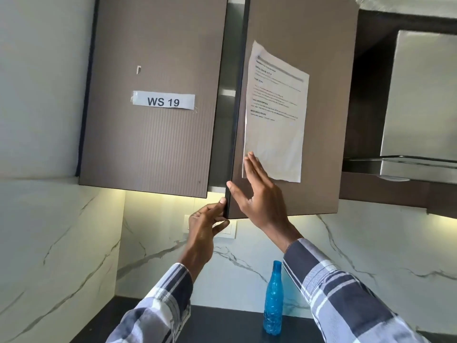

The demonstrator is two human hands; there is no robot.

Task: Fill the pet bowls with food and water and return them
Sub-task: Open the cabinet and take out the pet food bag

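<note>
I look up at a brown wall cabinet. Its right door (319, 134) stands slightly ajar, with a dark gap beside the left door (158, 144). My left hand (205, 226) pinches the lower corner of the right door's edge. My right hand (259, 194) lies flat and open against that door's front, fingers over the bottom of a taped paper sheet (274, 115). A blue water bottle (273, 298) stands upright on the dark counter (222, 323) below. No pet bowls are in sight.
A "WS 19" label (163, 101) is stuck on the left door. A steel range hood (415, 134) hangs at the right. White marble wall (74, 243) and a white switch plate (228, 231) sit behind my hands. A light strip glows under the cabinet.
</note>
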